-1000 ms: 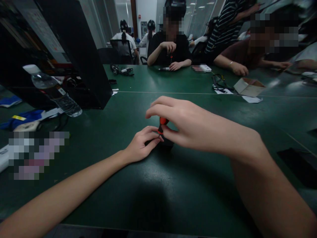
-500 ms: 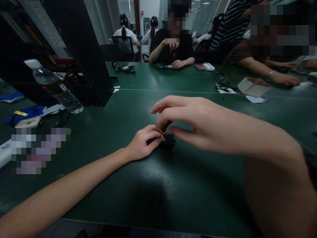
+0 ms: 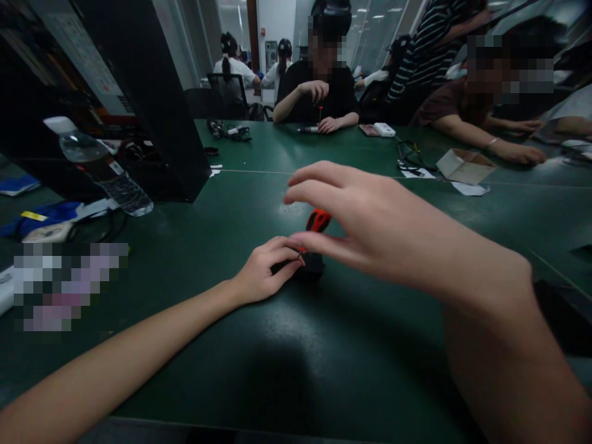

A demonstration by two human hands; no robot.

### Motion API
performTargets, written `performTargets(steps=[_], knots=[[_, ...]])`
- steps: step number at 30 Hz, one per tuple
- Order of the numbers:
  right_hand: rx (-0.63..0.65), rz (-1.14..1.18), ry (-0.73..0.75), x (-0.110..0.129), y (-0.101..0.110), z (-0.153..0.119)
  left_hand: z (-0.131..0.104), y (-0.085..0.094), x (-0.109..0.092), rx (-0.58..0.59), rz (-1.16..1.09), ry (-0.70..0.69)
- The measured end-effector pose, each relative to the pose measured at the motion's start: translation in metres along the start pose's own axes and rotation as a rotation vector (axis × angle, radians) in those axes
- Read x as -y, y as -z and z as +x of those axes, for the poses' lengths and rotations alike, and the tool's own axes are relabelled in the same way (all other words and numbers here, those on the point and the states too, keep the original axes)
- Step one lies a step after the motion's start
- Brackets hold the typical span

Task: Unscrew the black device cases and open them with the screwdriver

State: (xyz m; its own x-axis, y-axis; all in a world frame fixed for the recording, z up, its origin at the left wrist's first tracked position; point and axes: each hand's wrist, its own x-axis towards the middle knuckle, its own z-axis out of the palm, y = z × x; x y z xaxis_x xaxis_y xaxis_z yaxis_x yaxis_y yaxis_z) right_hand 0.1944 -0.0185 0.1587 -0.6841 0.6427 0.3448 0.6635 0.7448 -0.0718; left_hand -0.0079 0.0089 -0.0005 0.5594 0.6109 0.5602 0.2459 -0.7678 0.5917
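Note:
On the green table (image 3: 222, 364), my left hand (image 3: 266, 269) rests with its fingers closed around a small black object (image 3: 312, 266), near the shaft of a screwdriver. The screwdriver (image 3: 318, 220) has a red and black handle that stands tilted above the black object. My right hand (image 3: 361, 216) is beside and over the handle, its fingers apart and its thumb near the lower end of the handle. A gap shows between the raised fingers and the handle. The screwdriver's tip is hidden by my left fingers.
A tilted water bottle (image 3: 104, 166) is at the left by a black shelf panel (image 3: 152, 92). Cables (image 3: 229, 131) and an open box (image 3: 465, 166) lie farther back. Across the table sits a person (image 3: 340, 92) with a screwdriver; another person's arm (image 3: 485, 139) is at right.
My right fingers have spread and lifted off the screwdriver handle, which now shows more. My left hand stays at the black object. The view has shifted slightly.

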Motion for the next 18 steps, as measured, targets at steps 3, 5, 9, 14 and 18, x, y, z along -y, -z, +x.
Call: performTargets(steps=[3, 5, 9, 14, 18], knots=[[0.015, -0.140, -0.184, -0.003, -0.004, 0.003, 0.001, 0.001, -0.001, 0.016, 0.007, -0.002], [0.068, -0.121, -0.166, -0.006, -0.004, 0.003, 0.002, 0.002, -0.002, 0.027, 0.008, -0.001], [0.141, 0.152, 0.137, -0.006, 0.002, -0.003, 0.002, 0.001, 0.000, 0.010, 0.014, -0.032], [0.021, 0.083, 0.090, -0.002, 0.000, -0.005, -0.001, -0.001, 0.006, -0.011, 0.023, -0.075], [0.117, -0.061, -0.048, 0.000, -0.012, 0.003, -0.003, -0.002, 0.007, -0.009, 0.050, -0.067]])
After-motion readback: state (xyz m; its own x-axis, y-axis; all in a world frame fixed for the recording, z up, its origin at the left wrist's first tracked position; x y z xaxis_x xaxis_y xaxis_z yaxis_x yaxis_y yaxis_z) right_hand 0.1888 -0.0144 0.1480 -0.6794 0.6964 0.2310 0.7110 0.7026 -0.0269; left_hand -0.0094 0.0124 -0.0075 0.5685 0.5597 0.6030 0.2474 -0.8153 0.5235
